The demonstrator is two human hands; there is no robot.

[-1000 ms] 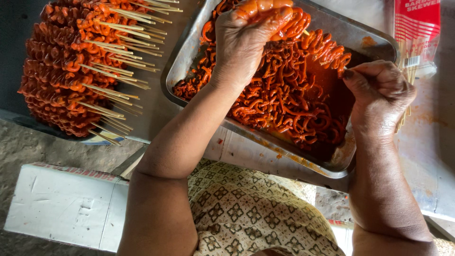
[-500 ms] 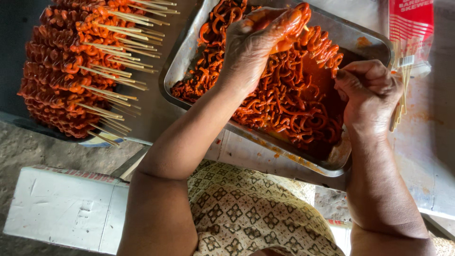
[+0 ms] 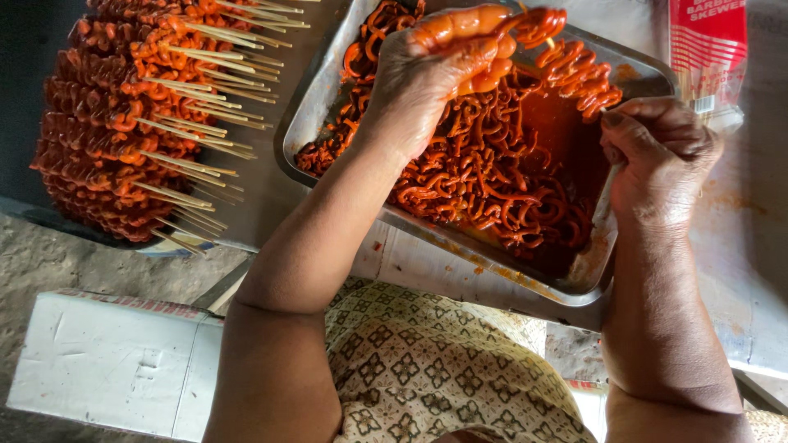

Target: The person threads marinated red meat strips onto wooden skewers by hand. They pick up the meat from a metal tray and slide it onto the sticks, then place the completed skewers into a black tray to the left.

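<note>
Marinade is slicking soft strips (image 3: 566, 70); we are pinching them, left hand (image 3: 435, 70) closed, right hand (image 3: 657, 156) gripping the skewer (image 3: 548, 41).

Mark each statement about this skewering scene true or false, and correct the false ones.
1. The metal tray holds orange marinated strips. True.
2. The finished skewers are piled to the person's right. False: they lie to the left.
3. The right hand holds a skewer threaded with meat. True.
4. The left hand is clean and rests on the white box. False: it is sauce-coated, over the tray.
</note>
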